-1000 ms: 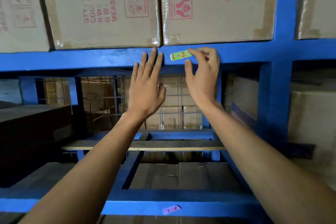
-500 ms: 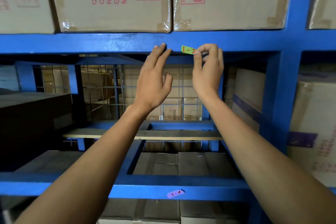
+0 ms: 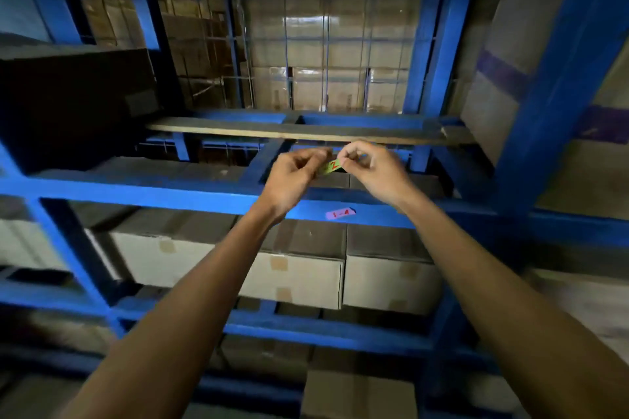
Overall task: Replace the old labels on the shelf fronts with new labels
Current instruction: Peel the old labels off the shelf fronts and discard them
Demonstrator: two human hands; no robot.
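Observation:
A small green label (image 3: 331, 167) with red writing hangs in the air in front of the blue rack, pinched from both ends. My left hand (image 3: 295, 177) grips its left end and my right hand (image 3: 371, 171) grips its right end, so only the middle of the label shows. Below the hands a pink label (image 3: 340, 213) marked in red sticks on the front of a blue shelf beam (image 3: 143, 194).
Taped cardboard boxes (image 3: 296, 275) fill the shelf under the pink label. A dark box (image 3: 75, 102) sits at left, a wooden plank (image 3: 272, 131) crosses behind the hands, and a thick blue upright (image 3: 551, 85) stands at right.
The green label has come off the upper beam and is now held in both hands. The view has dropped, so the upper beam and boxes are out of sight.

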